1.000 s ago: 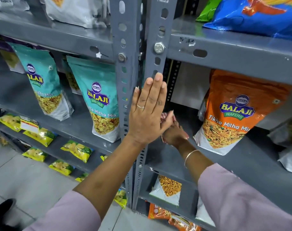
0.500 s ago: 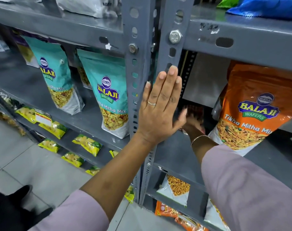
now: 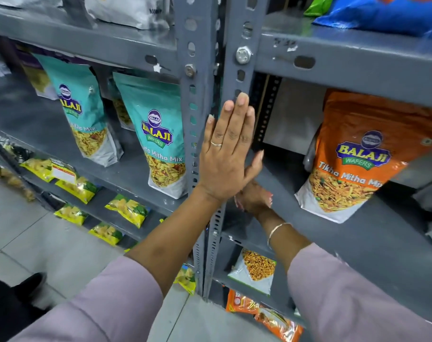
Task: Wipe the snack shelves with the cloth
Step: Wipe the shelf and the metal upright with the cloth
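Shelf [image 3: 358, 245] wipe in hand, right bay, bare patch left of the orange snack bag [image 3: 358, 156]. Left hand [image 3: 227, 154] lies flat on the upright post [image 3: 237, 77], fingers straight, gripping nothing, likely just bracing. Right hand [image 3: 255, 197] is down on the shelf behind it, mostly covered; fingers look curled, but I can't tell what they grip. Cloth isn't clearly visible, presumably under that hand. Next move probably calls for strokes toward the bag, or shifting it. Shelf's back corner is dark.
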### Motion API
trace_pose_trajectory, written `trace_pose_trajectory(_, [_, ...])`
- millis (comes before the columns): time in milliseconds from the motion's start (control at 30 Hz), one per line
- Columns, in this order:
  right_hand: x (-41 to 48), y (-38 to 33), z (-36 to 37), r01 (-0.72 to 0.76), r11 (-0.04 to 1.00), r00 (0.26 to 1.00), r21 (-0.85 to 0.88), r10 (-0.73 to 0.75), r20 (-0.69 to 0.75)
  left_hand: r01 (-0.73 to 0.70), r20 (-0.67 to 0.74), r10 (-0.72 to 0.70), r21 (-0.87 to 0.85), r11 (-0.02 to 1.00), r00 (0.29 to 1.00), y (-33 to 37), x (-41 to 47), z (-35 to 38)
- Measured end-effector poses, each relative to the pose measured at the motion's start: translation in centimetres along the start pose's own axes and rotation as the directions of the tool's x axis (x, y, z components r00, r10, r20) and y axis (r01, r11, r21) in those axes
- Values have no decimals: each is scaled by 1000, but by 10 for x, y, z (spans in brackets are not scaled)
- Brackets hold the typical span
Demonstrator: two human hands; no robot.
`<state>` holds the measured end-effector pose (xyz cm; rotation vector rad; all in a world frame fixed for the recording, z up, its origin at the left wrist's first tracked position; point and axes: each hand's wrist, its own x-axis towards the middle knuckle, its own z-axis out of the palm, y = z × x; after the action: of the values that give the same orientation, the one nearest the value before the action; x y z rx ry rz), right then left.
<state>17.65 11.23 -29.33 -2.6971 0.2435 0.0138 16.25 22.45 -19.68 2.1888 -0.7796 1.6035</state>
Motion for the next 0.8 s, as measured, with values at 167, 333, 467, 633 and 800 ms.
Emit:
trace_pose_trajectory(167, [-41,21,12,141,988,987,57,-144,65,13,15,-14,52,999,1000,2,4,-3])
trace_pose_trajectory(333, [-63,36,2,168,981,979,-95,-155,136,21,-13,-20,70,997,1000,2,5,-5])
trace_pose_trajectory(467, [-64,36,-44,237,968,835,-83,-159,527,3,-1,-3,106,994,1000,1,3,-3])
trace_pose_trajectory(633, [-68,44,-103,-65,927,847,370,-144,512,6,-1,-6,95,996,1000,2,3,-3])
trace_pose_trajectory(800, [-44,64,-12,-175,981,974,-81,185,133,2,-3,-1,92,996,1000,1,3,-3])
